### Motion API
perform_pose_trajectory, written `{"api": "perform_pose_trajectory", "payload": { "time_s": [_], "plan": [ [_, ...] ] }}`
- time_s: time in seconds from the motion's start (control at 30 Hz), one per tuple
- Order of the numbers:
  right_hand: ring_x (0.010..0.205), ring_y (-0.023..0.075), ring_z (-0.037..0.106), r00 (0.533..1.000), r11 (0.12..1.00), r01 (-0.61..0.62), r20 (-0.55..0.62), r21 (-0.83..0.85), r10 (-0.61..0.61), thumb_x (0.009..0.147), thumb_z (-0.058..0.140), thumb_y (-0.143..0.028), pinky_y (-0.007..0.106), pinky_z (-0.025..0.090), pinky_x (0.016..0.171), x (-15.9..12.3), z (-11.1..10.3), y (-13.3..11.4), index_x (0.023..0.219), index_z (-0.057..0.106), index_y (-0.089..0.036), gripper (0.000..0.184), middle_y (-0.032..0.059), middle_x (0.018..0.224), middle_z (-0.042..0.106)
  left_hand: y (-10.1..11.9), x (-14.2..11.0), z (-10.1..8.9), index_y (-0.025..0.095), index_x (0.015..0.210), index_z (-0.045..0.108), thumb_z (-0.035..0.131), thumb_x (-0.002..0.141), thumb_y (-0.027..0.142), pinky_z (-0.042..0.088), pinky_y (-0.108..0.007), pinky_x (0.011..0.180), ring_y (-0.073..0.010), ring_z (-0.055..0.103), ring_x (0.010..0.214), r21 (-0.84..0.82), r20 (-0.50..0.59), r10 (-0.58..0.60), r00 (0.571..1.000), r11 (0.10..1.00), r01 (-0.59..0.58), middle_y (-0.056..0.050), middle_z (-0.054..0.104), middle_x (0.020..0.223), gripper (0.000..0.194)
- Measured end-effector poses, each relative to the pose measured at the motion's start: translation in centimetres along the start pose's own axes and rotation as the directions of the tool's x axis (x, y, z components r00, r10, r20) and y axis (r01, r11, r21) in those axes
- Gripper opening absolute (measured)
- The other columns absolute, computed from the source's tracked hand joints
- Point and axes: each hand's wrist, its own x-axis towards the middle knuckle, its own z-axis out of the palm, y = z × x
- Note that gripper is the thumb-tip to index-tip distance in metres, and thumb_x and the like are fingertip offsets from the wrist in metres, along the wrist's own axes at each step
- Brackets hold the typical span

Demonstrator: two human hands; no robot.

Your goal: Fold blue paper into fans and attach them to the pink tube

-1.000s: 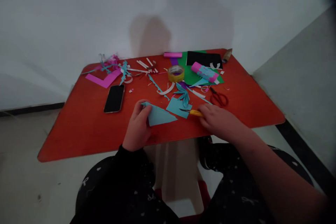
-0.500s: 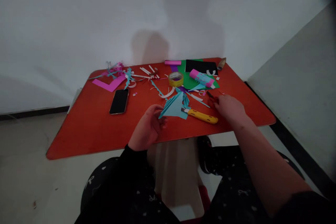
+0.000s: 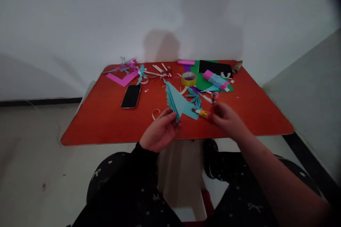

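A light-blue pleated paper (image 3: 174,101) is pinched between the thumb and fingers of my left hand (image 3: 161,131), its folds standing up off the table. My right hand (image 3: 229,118) is closed around red-handled scissors (image 3: 211,112), with the dark blades pointing away from me. Below them lies a yellow utility knife (image 3: 203,114), its handle partly hidden by the right hand. The knife's tip rests over a flat light-blue paper piece (image 3: 191,111). Just behind sits a small fan-folded blue piece (image 3: 195,98).
A phone (image 3: 131,96) lies on the left of the red table (image 3: 101,124). Farther back are a tape roll (image 3: 189,79), a pink-and-blue paper tube (image 3: 216,80), green paper (image 3: 198,82), a black sheet (image 3: 214,67), pink paper (image 3: 124,79) and scattered scraps. A wall stands behind.
My left hand has raised and tilted the pleated paper more upright, uncovering a curled paper strip. My right hand has brought the scissors left, over the knife. The view has shifted slightly.
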Motion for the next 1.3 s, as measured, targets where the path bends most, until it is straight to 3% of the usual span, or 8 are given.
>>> {"api": "perform_pose_trajectory", "payload": {
  "time_s": [0.07,0.13,0.23,0.43,0.63,1.3],
  "plan": [
    [0.066,0.0155,0.056,0.968,0.983,-0.046,0.25,0.178,0.0,0.083,0.069,-0.047,0.027,0.044,0.06,-1.7,3.0,-1.3,0.091,0.053,-0.023,0.03,-0.0013,0.075,0.06,0.1,-0.1,0.2,0.019,0.091,0.063,0.079,0.079,0.011,0.059,-0.025,0.071,-0.0109,0.068,0.071,-0.009,0.014,0.028,1.0,1.0,-0.028,0.003,0.07,0.08,0.022],
    [0.063,0.0131,0.049,0.912,0.978,-0.091,0.409,0.19,0.005,0.087,0.067,-0.051,0.026,0.04,0.057,-2.9,4.9,-2.5,0.083,0.053,-0.021,0.033,-0.0029,0.07,0.054,0.2,-0.2,0.3,0.019,0.091,0.063,0.079,0.079,0.012,0.06,-0.027,0.077,-0.0104,0.069,0.075,0.007,0.013,0.069,0.998,0.998,-0.069,0.003,0.07,0.082,0.021],
    [0.066,0.0134,0.046,0.875,0.985,-0.071,0.483,0.156,-0.013,0.094,0.056,-0.058,0.025,0.037,0.056,-3.5,5.4,-3.9,0.083,0.055,-0.02,0.039,-0.0014,0.072,0.053,0.4,-0.2,0.4,0.019,0.091,0.064,0.083,0.077,0.015,0.06,-0.026,0.079,-0.0094,0.068,0.076,0.058,0.001,0.121,0.993,0.991,-0.121,0.004,0.071,0.084,0.024],
    [0.075,0.0156,0.05,0.863,1.0,0.007,0.504,0.016,-0.014,0.097,0.057,-0.05,0.026,0.038,0.063,-3.1,4.4,-5.3,0.083,0.051,-0.02,0.034,-0.0003,0.081,0.056,0.3,0.1,0.2,0.022,0.096,0.067,0.087,0.073,0.02,0.058,-0.022,0.072,-0.0093,0.068,0.077,0.152,0.011,0.146,0.989,0.978,-0.146,0.005,0.07,0.086,0.031],
    [0.081,0.0178,0.054,0.847,1.0,0.014,0.532,0.022,-0.023,0.098,0.056,-0.051,0.028,0.04,0.068,-2.9,4.2,-5.6,0.093,0.057,-0.02,0.031,0.0008,0.089,0.061,0.3,0.0,0.2,0.021,0.099,0.068,0.088,0.073,0.023,0.056,-0.017,0.064,-0.0076,0.065,0.072,0.229,0.014,0.135,0.991,0.964,-0.134,0.003,0.068,0.089,0.033],
    [0.064,0.0127,0.044,0.861,0.997,-0.062,0.508,0.036,0.035,0.098,0.05,-0.063,0.026,0.032,0.055,-3.0,4.6,-5.5,0.078,0.05,-0.021,0.047,-0.0019,0.074,0.054,0.4,-0.4,0.3,0.022,0.096,0.068,0.089,0.071,0.027,0.052,-0.015,0.058,-0.0043,0.06,0.062,0.286,0.012,0.132,0.991,0.949,-0.13,0.004,0.068,0.089,0.033]
  ]
}}
